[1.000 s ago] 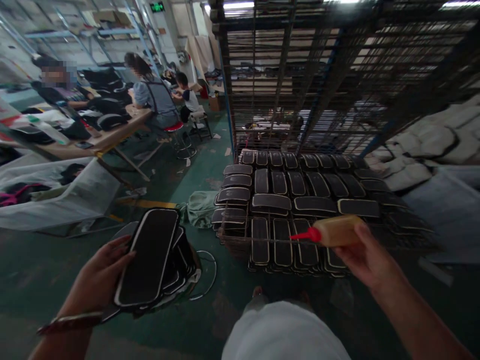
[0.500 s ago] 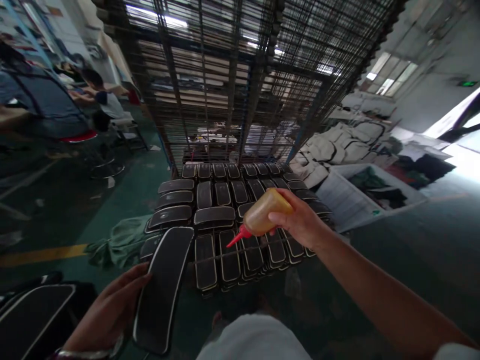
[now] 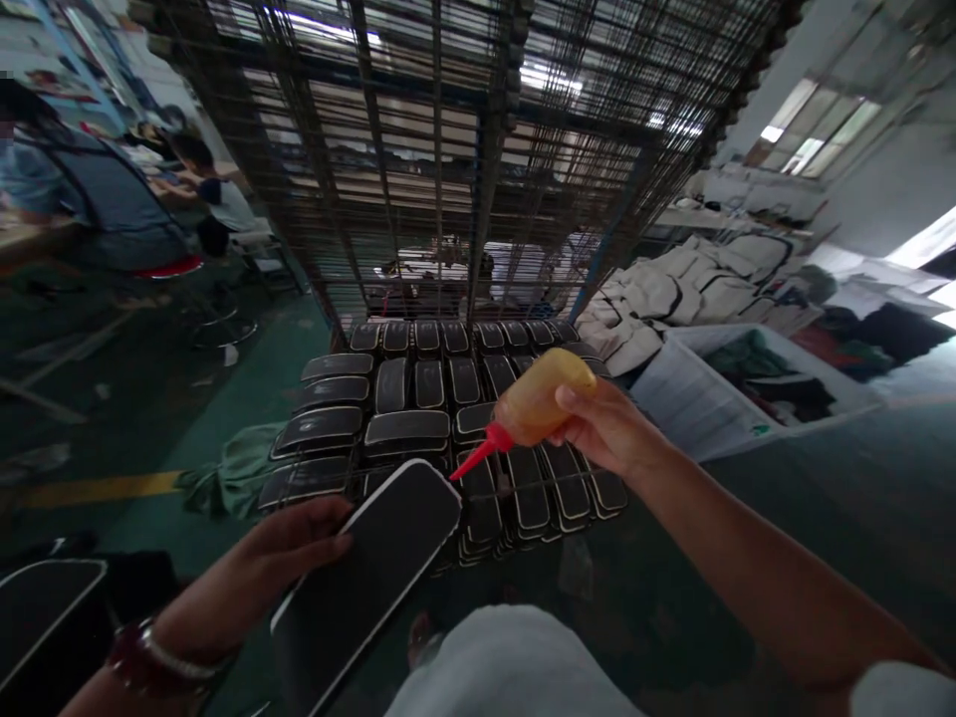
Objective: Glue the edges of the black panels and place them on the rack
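My left hand [image 3: 273, 563] grips a dark, flat panel [image 3: 380, 563] by its long left edge. The panel has rounded corners and a pale line round its rim, and it tilts up to the right. In my right hand [image 3: 608, 423] is a squeeze bottle [image 3: 549, 393] of amber liquid, tipped so that its red nozzle [image 3: 478, 458] points down to the left. The nozzle's tip is at the panel's upper right corner; whether it touches cannot be told. Behind the panel, stacks of similar dark panels [image 3: 407, 428] stand in rows on a wire rack.
Tall wire racks [image 3: 478, 149] rise behind the stacks. On the right stands a white bin [image 3: 683, 398] of cloth, with pale bundles [image 3: 672, 289] behind it. Green fabric [image 3: 231, 468] lies on the floor at left. More dark panels [image 3: 45, 617] are at lower left. Two people sit at far left.
My left hand has moved right and turned the panel clockwise, bringing its top corner under the nozzle. My right hand has shifted slightly right, with the bottle tilted flatter.
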